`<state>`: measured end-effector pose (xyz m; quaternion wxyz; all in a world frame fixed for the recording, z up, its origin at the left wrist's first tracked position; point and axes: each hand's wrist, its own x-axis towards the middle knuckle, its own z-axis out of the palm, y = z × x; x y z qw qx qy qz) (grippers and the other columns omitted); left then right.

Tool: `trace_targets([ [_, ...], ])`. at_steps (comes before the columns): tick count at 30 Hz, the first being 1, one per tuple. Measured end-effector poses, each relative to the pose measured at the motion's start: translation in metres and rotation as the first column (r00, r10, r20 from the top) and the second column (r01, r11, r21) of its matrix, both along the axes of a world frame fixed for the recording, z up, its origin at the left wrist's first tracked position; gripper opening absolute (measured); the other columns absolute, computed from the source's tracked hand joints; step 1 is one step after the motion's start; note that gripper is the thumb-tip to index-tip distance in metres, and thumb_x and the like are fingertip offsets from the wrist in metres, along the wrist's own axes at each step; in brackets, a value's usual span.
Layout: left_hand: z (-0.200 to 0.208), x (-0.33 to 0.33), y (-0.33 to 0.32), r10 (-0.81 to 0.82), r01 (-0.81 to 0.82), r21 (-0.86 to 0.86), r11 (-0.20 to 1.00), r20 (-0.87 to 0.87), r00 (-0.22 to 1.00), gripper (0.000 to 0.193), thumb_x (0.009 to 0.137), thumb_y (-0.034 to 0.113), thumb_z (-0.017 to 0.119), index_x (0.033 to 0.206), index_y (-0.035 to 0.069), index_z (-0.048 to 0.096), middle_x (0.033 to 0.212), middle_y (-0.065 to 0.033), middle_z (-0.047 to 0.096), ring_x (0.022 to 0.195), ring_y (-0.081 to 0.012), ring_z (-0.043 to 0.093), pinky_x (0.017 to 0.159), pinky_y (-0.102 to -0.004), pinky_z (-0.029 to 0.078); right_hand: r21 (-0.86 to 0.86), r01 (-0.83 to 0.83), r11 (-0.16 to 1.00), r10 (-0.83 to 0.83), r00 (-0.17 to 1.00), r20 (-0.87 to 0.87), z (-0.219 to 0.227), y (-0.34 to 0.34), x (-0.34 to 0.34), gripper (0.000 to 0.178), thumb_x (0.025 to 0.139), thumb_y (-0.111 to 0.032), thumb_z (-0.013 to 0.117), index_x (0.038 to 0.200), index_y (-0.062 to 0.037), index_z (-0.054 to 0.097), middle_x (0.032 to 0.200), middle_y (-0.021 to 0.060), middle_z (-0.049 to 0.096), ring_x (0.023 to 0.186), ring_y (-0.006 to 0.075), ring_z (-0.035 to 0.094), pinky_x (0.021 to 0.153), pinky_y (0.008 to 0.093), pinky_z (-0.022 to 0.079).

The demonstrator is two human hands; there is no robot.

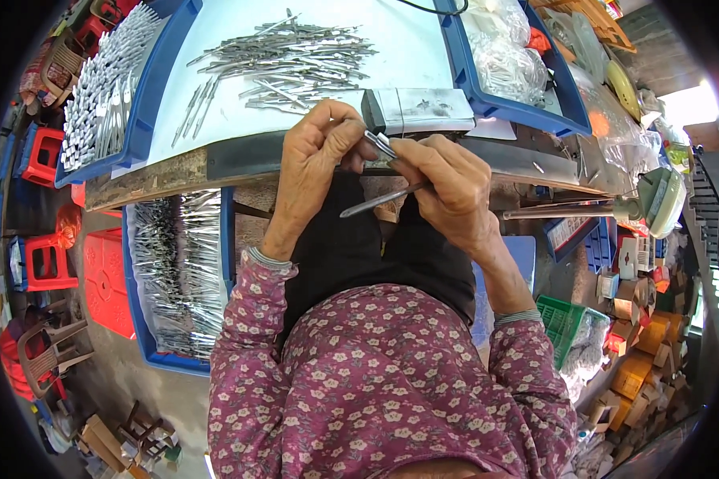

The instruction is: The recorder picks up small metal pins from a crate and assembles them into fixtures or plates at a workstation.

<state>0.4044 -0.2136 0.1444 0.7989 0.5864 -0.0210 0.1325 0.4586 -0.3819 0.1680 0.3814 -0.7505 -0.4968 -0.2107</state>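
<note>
Your table (156,178) spans the upper frame, strips (295,60) heaped upper centre. Just above centre, your left hand (311,160) curls; you can't tell whether it grips. Your right hand (453,180) clamps a dark rod (382,199) and small silver piece (381,144). You seem mid-adjustment; next probably needs a steady pinch.

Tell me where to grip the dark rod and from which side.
Best pinch the dark rod midway along its bare length, from the person's left: that slim, straight stretch sticks out leftward, while the right hand covers its other end. I'd avoid the tip, which seems to narrow.
</note>
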Motion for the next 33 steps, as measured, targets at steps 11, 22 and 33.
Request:
trace_targets([
  [11, -0.008, 0.001, -0.01, -0.048, 0.048, -0.023, 0.999, -0.001, 0.999, 0.016, 0.09, 0.02, 0.052, 0.09, 0.004, 0.053, 0.069, -0.0027, 0.061, 0.057, -0.0051, 0.053, 0.05, -0.0156, 0.038, -0.072, 0.018, 0.997, -0.011, 0.995, 0.1, -0.003, -0.007, -0.002, 0.037, 0.057, 0.001, 0.064, 0.092, -0.0068, 0.059, 0.065, 0.003, 0.047, 0.055, 0.0189, 0.051, 0.048, 0.0299, 0.039],
  [22, -0.021, 0.013, -0.018, -0.041, 0.037, -0.178, 0.983, -0.017, 0.999, 0.015, 0.089, 0.018, 0.054, 0.089, 0.003, 0.053, 0.069, -0.0049, 0.061, 0.055, -0.0059, 0.053, 0.051, -0.0156, 0.038, -0.208, 0.045, 0.977, -0.037, 0.998, 0.044, -0.001, -0.017, 0.006, 0.037, 0.059, 0.001, 0.06, 0.095, -0.0078, 0.061, 0.072, 0.0036, 0.052, 0.065, 0.0207, 0.053, 0.056, 0.0315, 0.045],
  [33, -0.021, 0.051, -0.026, 0.299, -0.318, 0.497, 0.807, 0.12, 0.947, 0.003, 0.074, 0.002, 0.061, 0.075, 0.0, 0.061, 0.07, -0.0046, 0.058, 0.059, -0.0138, 0.055, 0.053, -0.0257, 0.042, -0.268, 0.109, 0.957, -0.103, 0.994, 0.036, -0.008, -0.021, 0.074, 0.024, 0.065, 0.003, 0.058, 0.085, -0.0099, 0.061, 0.072, 0.003, 0.056, 0.071, 0.0222, 0.053, 0.059, 0.0335, 0.043],
])
